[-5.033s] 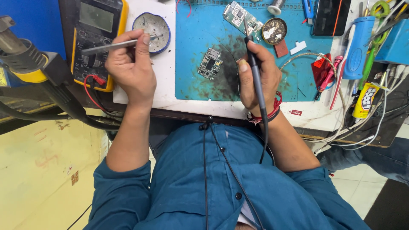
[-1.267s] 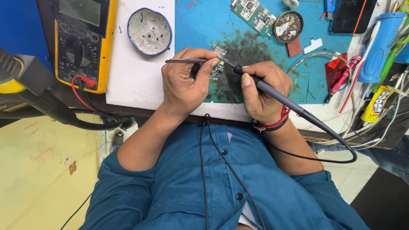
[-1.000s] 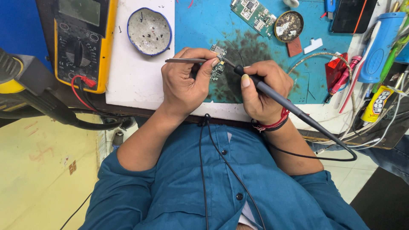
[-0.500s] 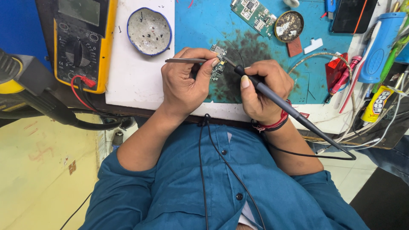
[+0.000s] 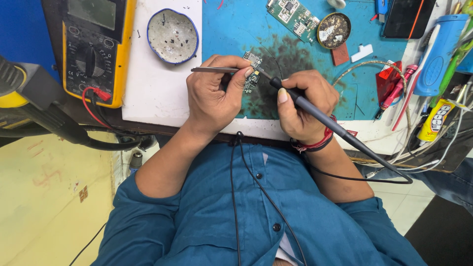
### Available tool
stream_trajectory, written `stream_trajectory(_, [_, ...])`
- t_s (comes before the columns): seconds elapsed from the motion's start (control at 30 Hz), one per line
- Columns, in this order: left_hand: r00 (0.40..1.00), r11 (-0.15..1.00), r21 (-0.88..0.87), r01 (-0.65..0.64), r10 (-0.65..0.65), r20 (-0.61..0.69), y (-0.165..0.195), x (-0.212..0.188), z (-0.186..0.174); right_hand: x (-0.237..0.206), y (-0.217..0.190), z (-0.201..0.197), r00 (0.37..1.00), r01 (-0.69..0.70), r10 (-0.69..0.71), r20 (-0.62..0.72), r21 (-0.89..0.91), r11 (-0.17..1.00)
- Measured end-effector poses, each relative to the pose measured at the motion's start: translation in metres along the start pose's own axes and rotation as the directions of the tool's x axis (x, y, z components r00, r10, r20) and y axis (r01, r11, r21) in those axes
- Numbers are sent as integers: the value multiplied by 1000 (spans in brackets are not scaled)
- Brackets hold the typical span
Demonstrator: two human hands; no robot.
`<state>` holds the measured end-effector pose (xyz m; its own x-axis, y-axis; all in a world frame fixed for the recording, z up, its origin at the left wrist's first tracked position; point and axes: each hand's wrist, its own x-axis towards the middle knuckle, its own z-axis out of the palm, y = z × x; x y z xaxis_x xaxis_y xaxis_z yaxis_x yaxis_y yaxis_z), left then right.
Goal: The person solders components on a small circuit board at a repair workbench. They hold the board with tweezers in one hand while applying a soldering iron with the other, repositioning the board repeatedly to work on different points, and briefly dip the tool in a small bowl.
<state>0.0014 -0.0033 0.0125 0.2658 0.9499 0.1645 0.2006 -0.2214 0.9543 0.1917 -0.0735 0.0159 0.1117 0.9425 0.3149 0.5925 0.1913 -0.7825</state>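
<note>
I see the small circuit board (image 5: 252,74) lying on the blue mat (image 5: 231,29), on the mat's dark scorched patch, between my two hands. My left hand (image 5: 217,96) sits just left of the board, its grip clenched on thin metal tweezers (image 5: 217,70) that run level toward the board, tips at its upper edge. My right hand (image 5: 305,103) is just right of the board, its grip grasping a black soldering iron (image 5: 315,111) like a pen, the tip slanting down to the board's right edge. Beyond the board, up the mat, lie a larger green circuit board (image 5: 293,14) and a round tin (image 5: 333,29). Left of the board, off the mat on the white surface (image 5: 148,93), stands a blue-rimmed dish (image 5: 172,35), and farther left a yellow multimeter (image 5: 96,47).
</note>
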Motion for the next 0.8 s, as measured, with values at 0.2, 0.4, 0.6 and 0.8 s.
stream_trajectory(0.2, [1000,1000,12,-6,6,-2,0,0,0,0,0,-1,1000,0,0,2,15,1000])
stream_trajectory(0.4, [1000,1000,4,-6,6,-3,0,0,0,-1,1,-1,1000,-3,3,-5,11,1000])
stream_trajectory(0.6, [1000,1000,0,-4,4,2,0,0,0,-1,1,0,1000,-8,8,-17,8,1000])
stream_trajectory(0.8, [1000,1000,-6,6,-6,3,0,0,0,-1,1,0,1000,-14,14,-20,8,1000])
